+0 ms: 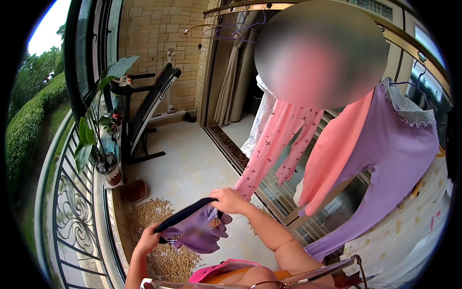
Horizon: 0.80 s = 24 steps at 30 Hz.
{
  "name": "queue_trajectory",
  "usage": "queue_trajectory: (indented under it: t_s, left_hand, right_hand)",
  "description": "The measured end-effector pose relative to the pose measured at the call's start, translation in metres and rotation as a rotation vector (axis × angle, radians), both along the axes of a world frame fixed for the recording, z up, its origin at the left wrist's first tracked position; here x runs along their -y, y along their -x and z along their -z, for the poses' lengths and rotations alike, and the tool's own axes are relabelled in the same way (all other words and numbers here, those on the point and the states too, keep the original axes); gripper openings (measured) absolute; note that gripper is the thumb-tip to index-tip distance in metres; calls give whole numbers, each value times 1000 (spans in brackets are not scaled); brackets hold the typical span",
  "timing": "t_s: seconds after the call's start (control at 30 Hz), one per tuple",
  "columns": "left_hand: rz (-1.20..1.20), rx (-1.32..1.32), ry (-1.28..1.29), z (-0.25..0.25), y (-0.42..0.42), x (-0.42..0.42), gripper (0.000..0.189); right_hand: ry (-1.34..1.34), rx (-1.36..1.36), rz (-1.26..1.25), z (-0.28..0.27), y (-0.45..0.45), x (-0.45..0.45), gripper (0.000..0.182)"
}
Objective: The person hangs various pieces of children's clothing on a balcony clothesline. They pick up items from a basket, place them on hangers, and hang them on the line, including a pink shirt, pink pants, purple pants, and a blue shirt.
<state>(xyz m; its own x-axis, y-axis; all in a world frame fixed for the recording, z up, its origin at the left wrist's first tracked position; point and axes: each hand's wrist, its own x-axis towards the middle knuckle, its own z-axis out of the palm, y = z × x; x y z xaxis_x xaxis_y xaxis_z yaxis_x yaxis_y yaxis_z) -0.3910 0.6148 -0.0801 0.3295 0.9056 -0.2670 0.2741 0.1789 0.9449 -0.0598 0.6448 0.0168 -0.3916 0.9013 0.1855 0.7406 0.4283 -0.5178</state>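
Note:
A purple garment with a black waistband [198, 231] is stretched between my two hands in the lower middle of the view. My left hand [148, 238] grips one end of the dark band. The other end is pinched by my right hand [231, 201], beside the hem of pink trousers with a bow print [265, 151]. Right of these hang a coral garment [330, 155] and lilac trousers with a grey waistband [389, 144]. A blurred oval covers the upper parts of several hanging clothes.
Empty hangers [234, 34] hang from the metal rail [231, 9]. A folded treadmill [151, 104] stands by the brick wall. Peanut-like pods [173, 262] lie spread on the tiled floor. A potted plant [110, 171] stands by the railing [77, 216] at left.

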Motion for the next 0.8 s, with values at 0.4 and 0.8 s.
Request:
queue_trajectory:
  t_s: [0.4, 0.8]
  left_hand:
    - [-102, 803, 192, -106, -86, -113, 12]
    - [-293, 672, -40, -134, -117, -200, 15]
  right_hand:
    - [-1369, -662, 598, -297, -36, -255, 56]
    - [-914, -1142, 617, -428, -134, -375, 44]
